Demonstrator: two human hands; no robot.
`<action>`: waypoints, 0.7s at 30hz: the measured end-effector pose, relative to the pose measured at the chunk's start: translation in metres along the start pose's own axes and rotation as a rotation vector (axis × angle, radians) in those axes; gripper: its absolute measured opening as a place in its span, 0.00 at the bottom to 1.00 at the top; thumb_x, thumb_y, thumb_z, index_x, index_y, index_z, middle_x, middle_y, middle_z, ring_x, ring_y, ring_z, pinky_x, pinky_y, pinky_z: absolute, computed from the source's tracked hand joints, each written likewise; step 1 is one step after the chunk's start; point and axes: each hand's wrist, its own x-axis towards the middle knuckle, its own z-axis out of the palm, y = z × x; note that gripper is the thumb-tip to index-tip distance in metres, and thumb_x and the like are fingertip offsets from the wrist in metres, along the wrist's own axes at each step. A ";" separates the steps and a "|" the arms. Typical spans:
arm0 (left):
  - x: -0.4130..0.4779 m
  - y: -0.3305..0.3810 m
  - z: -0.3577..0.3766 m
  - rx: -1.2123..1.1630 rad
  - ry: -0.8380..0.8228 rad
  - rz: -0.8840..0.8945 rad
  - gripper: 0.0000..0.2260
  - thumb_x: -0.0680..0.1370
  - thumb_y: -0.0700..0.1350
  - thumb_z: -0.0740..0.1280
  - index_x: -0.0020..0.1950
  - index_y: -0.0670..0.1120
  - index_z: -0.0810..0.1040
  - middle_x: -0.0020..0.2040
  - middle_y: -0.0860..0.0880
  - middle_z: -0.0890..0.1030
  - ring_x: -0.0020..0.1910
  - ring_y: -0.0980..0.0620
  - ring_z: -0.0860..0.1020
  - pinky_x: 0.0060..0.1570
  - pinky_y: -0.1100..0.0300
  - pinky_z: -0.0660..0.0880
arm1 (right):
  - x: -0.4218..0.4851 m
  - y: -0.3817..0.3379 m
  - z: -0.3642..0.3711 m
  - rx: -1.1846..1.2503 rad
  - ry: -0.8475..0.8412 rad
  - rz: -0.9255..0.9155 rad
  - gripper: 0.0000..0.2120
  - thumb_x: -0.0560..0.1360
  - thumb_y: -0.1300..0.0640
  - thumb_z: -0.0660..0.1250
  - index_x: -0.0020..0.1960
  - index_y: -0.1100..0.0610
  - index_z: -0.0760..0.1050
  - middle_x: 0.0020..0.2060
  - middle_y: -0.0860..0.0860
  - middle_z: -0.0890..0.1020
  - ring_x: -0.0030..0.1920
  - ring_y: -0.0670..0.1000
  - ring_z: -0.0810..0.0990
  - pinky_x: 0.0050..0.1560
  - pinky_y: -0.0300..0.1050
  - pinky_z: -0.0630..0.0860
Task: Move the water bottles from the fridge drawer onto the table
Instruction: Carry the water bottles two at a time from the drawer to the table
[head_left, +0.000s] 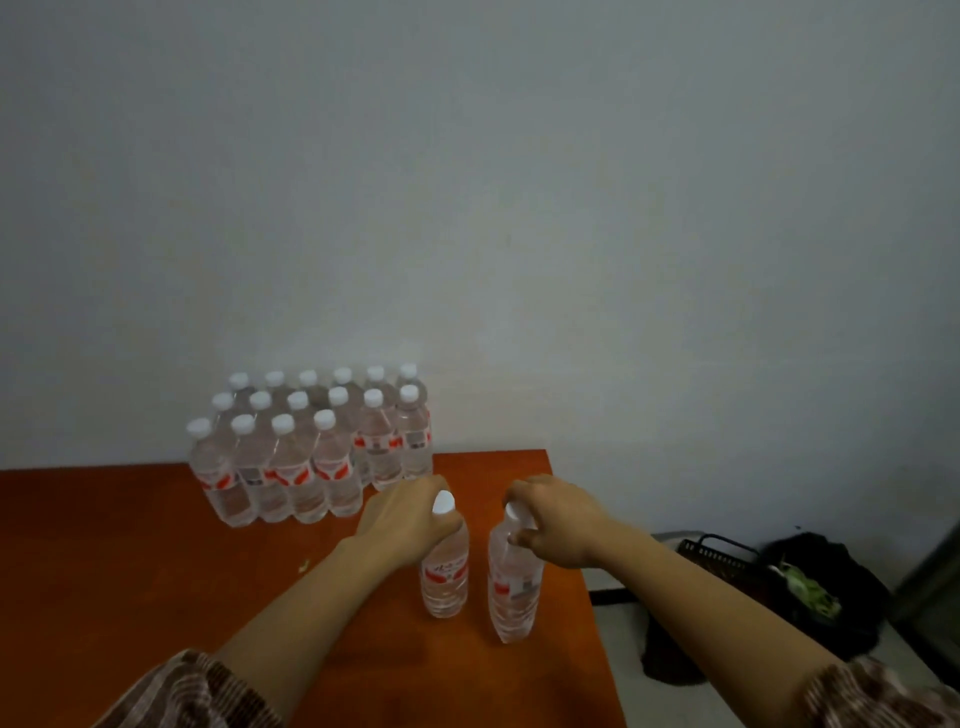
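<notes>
Two clear water bottles with white caps and red labels are upright over the reddish-brown table (130, 561), near its right edge. My left hand (410, 519) grips the left bottle (444, 577) around its neck. My right hand (556, 519) holds the right bottle (511, 587) by its neck just under the cap. Whether their bases touch the tabletop is unclear. A block of several identical bottles (311, 447) stands in rows at the table's far edge against the wall. The fridge drawer is out of view.
A grey wall rises behind the table. To the right, lower down, a black basket (719, 558) and a black bag (826, 587) with something green in it lie on a pale surface. A small yellowish scrap (304, 565) lies on the table.
</notes>
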 end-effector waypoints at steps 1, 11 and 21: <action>0.013 -0.014 -0.005 -0.015 -0.005 0.009 0.07 0.74 0.52 0.64 0.39 0.50 0.73 0.38 0.50 0.79 0.38 0.50 0.78 0.33 0.58 0.70 | 0.018 -0.004 0.001 -0.003 -0.005 0.001 0.20 0.76 0.47 0.68 0.64 0.53 0.70 0.59 0.52 0.76 0.59 0.53 0.74 0.58 0.50 0.75; 0.120 -0.126 -0.020 -0.003 -0.043 0.005 0.06 0.77 0.51 0.62 0.44 0.51 0.75 0.41 0.53 0.79 0.41 0.55 0.78 0.43 0.58 0.77 | 0.168 -0.042 0.013 0.071 -0.044 0.041 0.18 0.75 0.49 0.69 0.62 0.53 0.70 0.59 0.52 0.77 0.57 0.54 0.76 0.53 0.47 0.73; 0.171 -0.168 -0.013 0.028 -0.028 0.002 0.05 0.76 0.47 0.62 0.41 0.49 0.72 0.35 0.52 0.74 0.36 0.52 0.75 0.34 0.60 0.68 | 0.247 -0.061 0.034 0.178 -0.062 0.092 0.16 0.76 0.56 0.68 0.62 0.55 0.69 0.57 0.56 0.76 0.54 0.56 0.78 0.51 0.47 0.74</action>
